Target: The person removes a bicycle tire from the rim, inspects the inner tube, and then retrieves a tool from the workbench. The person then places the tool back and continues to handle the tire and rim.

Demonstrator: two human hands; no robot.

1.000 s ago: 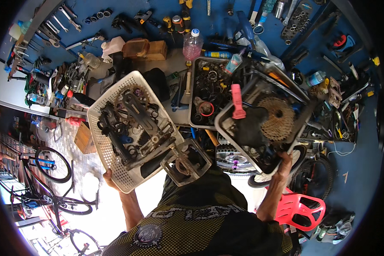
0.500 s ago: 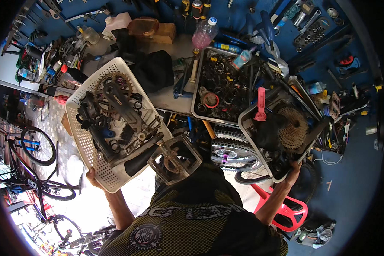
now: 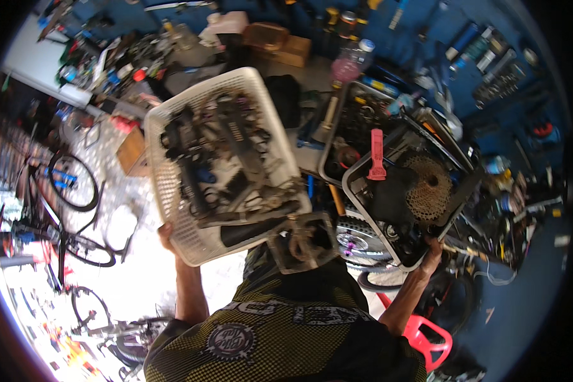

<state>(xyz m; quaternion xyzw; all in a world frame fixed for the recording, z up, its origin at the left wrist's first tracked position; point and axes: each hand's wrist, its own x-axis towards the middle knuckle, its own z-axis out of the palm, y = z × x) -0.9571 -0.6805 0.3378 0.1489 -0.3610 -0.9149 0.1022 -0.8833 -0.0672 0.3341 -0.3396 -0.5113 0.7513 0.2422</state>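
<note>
My left hand [image 3: 166, 237] grips the near left corner of a white perforated plastic basket [image 3: 194, 250]. Dark bicycle parts fill the basket, among them a crank arm [image 3: 240, 143]. A pedal [image 3: 302, 245] with a squarish cage sticks out past its near right corner. My right hand [image 3: 433, 248] is closed on the near right corner of a metal tray [image 3: 368, 219]. In that tray lie a worn cassette [image 3: 430, 191] and black parts, and a pink plastic piece [image 3: 377, 156] rests at its far left corner. Both containers are held up and tilted.
Beyond, a workbench carries another tray [image 3: 323, 167] of small parts, a bottle of pink liquid [image 3: 349, 67] and a wooden box [image 3: 294, 51]. Tools hang on the blue wall [image 3: 535, 210]. Bicycles [image 3: 73, 184] stand at left; a red plastic stool [image 3: 430, 340] is at lower right.
My view has turned, so the surroundings sit further right and look blurred. The basket has shifted right in the picture and the held tray slightly left, bringing them closer together. Both grips stay.
</note>
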